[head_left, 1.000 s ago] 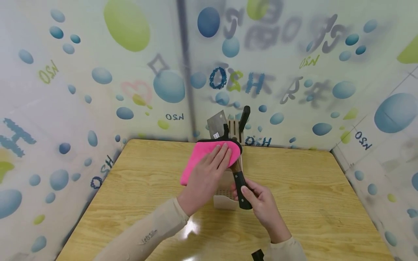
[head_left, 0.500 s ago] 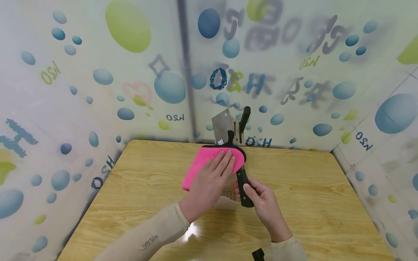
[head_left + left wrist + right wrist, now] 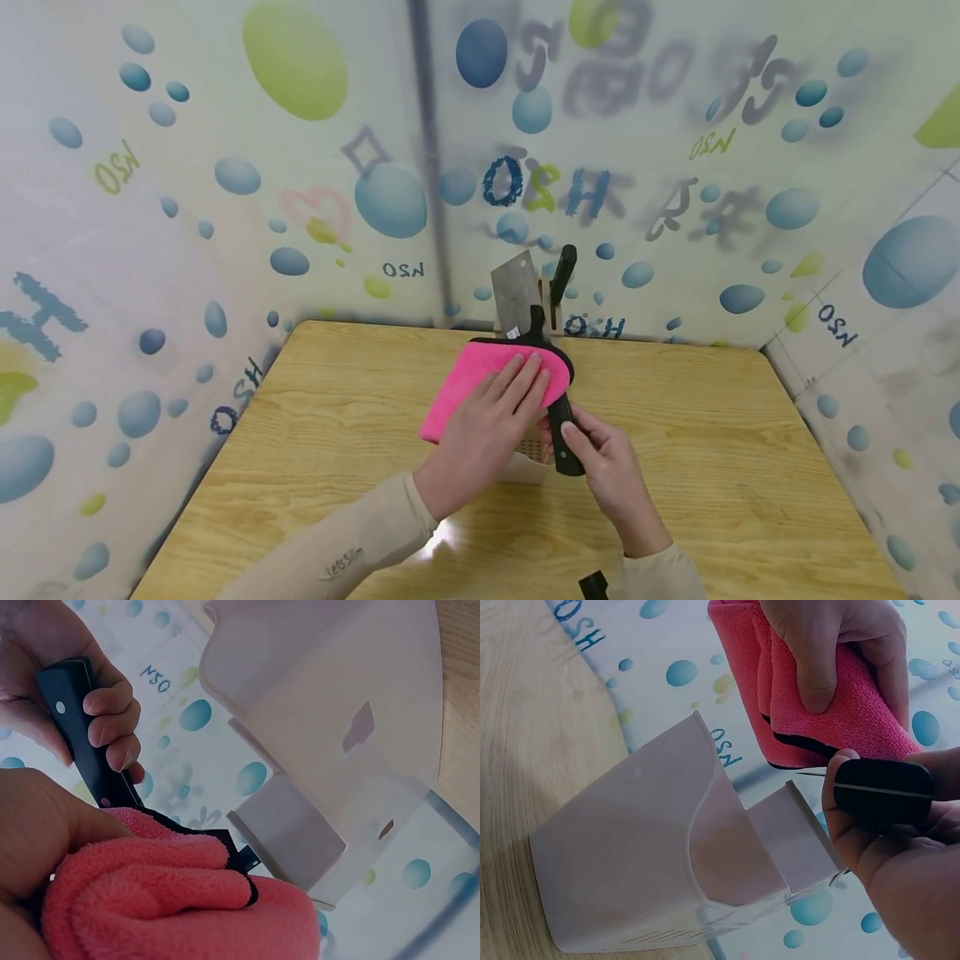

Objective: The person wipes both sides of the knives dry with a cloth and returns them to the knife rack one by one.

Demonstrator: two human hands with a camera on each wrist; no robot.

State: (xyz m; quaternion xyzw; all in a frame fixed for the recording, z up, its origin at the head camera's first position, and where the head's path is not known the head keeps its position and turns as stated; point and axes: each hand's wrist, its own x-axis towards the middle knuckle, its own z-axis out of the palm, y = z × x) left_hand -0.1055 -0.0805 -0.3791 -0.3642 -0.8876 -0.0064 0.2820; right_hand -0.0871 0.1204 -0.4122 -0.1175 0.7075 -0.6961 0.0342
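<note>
My right hand grips the black riveted handle of a cleaver, whose broad grey blade points up and away. My left hand holds a folded pink towel with black edging over the lower blade. Its fingers lie nearly straight on top of the towel in the head view. From the right wrist view, the left thumb presses the near face of the towel, pinching it against the fingers beyond. The part of the blade under the towel is hidden.
A pale utensil holder with a perforated inside stands on the wooden table, partly behind the hands. Behind the towel, a black-handled utensil and a slotted wooden turner stick up. Printed walls enclose the table.
The left hand and towel have slid down the blade toward the handle and slightly right. More blade shows above the towel. The right hand stays nearly in place, and the blade has tilted slightly right.
</note>
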